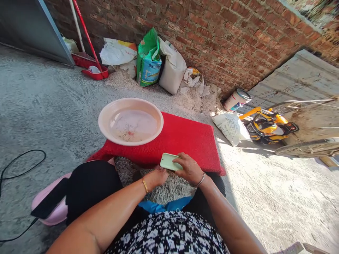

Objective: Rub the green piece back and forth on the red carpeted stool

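Observation:
My right hand [189, 168] grips a flat, pale green oblong piece [169, 161] with rounded corners and a small hole near its left end. The thumb and fingers lie around its right end; its underside is hidden. Just below its left end is my left hand [159, 175], with the fingers curled in, and what they hold, if anything, does not show. Both hands are over the near edge of a bench covered in red cloth [190, 135]. A pale pink basin [106, 128] with water and a small reddish bit inside stands on the bench's left part.
Behind the bench, a green sack [149, 67] and a white sack [173, 70] lean against the brick wall. A red dustpan [102, 74] stands at the back left. To the right are a toy digger [270, 127] and a bucket [235, 100]. A black cable [22, 153] lies left.

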Demonstrator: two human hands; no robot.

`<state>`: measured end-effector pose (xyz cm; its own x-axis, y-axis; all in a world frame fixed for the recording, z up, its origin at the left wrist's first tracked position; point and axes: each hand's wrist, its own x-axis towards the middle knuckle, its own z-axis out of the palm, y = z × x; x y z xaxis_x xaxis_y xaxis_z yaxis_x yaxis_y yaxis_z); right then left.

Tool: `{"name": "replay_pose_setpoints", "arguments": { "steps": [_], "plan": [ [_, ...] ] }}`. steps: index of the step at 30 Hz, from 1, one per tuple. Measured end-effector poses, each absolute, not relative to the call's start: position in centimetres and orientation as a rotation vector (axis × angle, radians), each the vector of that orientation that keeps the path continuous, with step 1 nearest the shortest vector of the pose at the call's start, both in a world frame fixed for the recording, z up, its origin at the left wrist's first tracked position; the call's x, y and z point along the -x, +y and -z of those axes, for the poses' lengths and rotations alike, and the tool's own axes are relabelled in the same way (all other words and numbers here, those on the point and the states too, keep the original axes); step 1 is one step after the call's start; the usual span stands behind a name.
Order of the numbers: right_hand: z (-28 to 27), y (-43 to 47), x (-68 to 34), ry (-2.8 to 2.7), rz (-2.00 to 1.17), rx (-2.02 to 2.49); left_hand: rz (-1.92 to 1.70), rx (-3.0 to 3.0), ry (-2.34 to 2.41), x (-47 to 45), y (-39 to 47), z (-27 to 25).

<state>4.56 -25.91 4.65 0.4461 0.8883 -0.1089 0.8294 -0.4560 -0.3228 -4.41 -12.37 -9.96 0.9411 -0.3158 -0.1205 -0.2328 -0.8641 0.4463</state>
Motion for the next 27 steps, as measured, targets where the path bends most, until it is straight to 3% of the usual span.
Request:
{"name": "replay_pose_setpoints", "arguments": {
  "steps": [8, 11, 19, 27],
  "plan": [
    [-5.6, -45.8, -8.9, -0.753, -0.226, 2.883, 0.585, -2.751, -0.322, 4.6, -12.7, 6.4],
    [-5.9, -48.8, -8.7, -0.455, -0.136, 2.8, 0.654, -2.721, -0.346, 4.7, -12.4, 5.3],
    [-4.2, -36.5, -1.9, -0.071, -0.813, 1.308, 0.541, -2.054, -0.428, 3.4, -13.1, 2.1],
    [-3.1, -30.1, -0.8, 0.086, -0.999, 0.87, 0.284, -1.272, -0.184, 3.2, -13.0, 1.1]
  ]
}}
